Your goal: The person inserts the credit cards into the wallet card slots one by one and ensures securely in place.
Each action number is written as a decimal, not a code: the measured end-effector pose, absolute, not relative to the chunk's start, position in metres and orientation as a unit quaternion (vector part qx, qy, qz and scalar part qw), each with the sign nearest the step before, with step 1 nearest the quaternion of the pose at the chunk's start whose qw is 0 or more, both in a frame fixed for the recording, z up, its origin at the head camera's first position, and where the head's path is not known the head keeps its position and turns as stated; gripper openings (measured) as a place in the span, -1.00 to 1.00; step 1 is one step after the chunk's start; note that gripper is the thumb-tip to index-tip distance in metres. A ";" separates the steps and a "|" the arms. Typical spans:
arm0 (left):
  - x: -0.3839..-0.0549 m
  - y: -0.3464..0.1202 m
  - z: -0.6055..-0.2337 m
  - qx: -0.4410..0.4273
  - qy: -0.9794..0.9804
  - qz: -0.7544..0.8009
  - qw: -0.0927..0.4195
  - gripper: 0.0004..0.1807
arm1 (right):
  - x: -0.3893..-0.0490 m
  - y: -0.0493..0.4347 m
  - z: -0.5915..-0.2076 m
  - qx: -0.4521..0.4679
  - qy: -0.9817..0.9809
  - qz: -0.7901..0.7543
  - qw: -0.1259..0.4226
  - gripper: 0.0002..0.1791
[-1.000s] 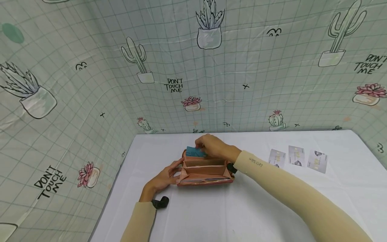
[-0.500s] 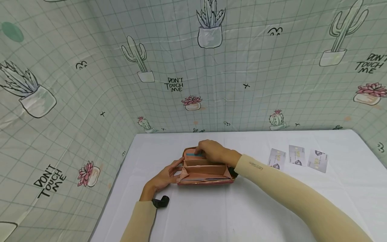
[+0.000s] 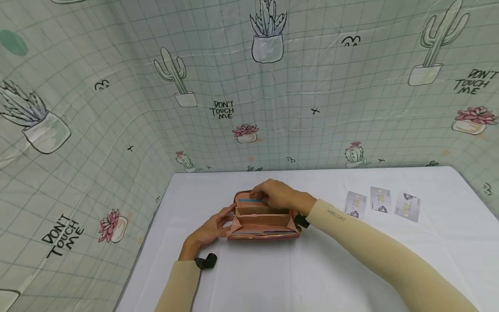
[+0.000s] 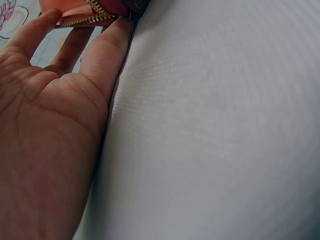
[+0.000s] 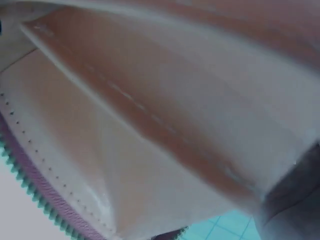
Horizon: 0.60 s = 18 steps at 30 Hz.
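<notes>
A peach-coloured zip wallet (image 3: 265, 227) stands unzipped on the white table, its compartments spread. At its left end my left hand (image 3: 208, 227) holds it, thumb at the front edge and fingers farther back. In the left wrist view the left hand (image 4: 55, 115) touches the gold-zipped edge (image 4: 85, 21). My right hand (image 3: 274, 193) is over the back panel, fingers bent down at a blue card (image 3: 247, 200). Only a thin strip of that card shows above its slot; the fingertips are partly hidden. The right wrist view shows the wallet's inner dividers (image 5: 165, 115) close up.
Three silver-grey cards, a left one (image 3: 355, 203), a middle one (image 3: 380, 199) and a right one (image 3: 407, 207), lie on the white tablecloth (image 3: 249, 277) to the right. Edges of more cards show in the wallet's front slots. A cactus-print curtain (image 3: 296, 86) hangs behind the table.
The blue card has gone down into the wallet's back slot, leaving a thin strip. My right hand has moved down with it. The left hand has stayed on the wallet.
</notes>
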<state>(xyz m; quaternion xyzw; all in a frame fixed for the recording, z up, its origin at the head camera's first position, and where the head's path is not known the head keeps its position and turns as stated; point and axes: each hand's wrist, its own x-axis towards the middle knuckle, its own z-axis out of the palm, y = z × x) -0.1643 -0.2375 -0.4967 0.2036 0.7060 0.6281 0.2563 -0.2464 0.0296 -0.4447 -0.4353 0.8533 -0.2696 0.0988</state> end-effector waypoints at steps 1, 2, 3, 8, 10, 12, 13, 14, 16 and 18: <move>-0.164 -0.238 -0.496 0.204 0.706 0.628 0.255 -0.08 | -0.246 0.031 -0.444 -0.434 0.854 -0.269 0.104 -0.58; -0.164 -0.238 -0.496 0.204 0.706 0.628 0.255 -0.08 | -0.245 0.032 -0.443 -0.434 0.851 -0.272 0.111 -0.58; -0.164 -0.239 -0.496 0.204 0.707 0.628 0.254 -0.08 | -0.244 0.034 -0.443 -0.436 0.849 -0.276 0.116 -0.58; -0.163 -0.238 -0.496 0.209 0.704 0.629 0.255 -0.07 | -0.239 0.049 -0.444 -0.436 0.831 -0.330 0.101 -0.60; -0.162 -0.237 -0.495 0.209 0.704 0.629 0.256 -0.06 | -0.237 0.059 -0.445 -0.421 0.829 -0.360 0.076 -0.62; -0.161 -0.237 -0.494 0.208 0.707 0.625 0.256 -0.06 | -0.233 0.072 -0.445 -0.395 0.834 -0.382 0.049 -0.64; -0.161 -0.236 -0.494 0.209 0.708 0.624 0.255 -0.06 | -0.231 0.080 -0.444 -0.381 0.835 -0.394 0.039 -0.65; -0.161 -0.236 -0.494 0.210 0.710 0.622 0.255 -0.06 | -0.228 0.087 -0.443 -0.367 0.837 -0.405 0.028 -0.65; -0.161 -0.236 -0.494 0.210 0.711 0.621 0.255 -0.06 | -0.223 0.103 -0.443 -0.337 0.844 -0.416 0.007 -0.66; -0.161 -0.237 -0.494 0.211 0.709 0.622 0.255 -0.06 | -0.218 0.120 -0.445 -0.313 0.847 -0.429 -0.011 -0.68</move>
